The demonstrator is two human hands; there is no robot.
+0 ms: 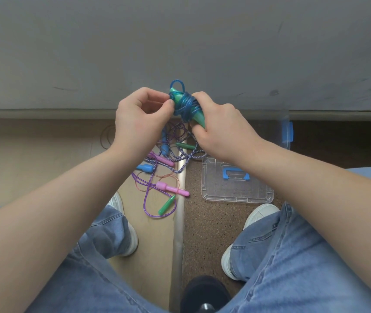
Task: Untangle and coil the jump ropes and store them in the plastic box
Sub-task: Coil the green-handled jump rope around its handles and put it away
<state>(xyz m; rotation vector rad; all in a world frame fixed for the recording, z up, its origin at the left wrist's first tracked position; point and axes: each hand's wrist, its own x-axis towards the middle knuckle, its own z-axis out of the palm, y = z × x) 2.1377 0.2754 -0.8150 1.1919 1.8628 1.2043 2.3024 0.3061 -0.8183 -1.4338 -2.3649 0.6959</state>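
Observation:
A blue jump rope (185, 105) is wound in tight coils around its green handles (199, 118), held up in front of me. My right hand (220, 129) grips the handles and the coil. My left hand (141, 118) pinches the blue cord at the bundle's left end, where a small loop sticks up. Below on the floor lies a tangle of jump ropes (164, 163): a purple cord, a blue-and-white braided cord, with pink, blue and green handles. The clear plastic box (286, 134) stands at the right, mostly hidden behind my right arm.
The clear lid with a blue handle (236, 186) lies flat on the speckled brown floor to the right of the tangle. A metal floor strip (179, 222) runs between my feet. A grey wall fills the upper view. My knees in jeans frame the bottom.

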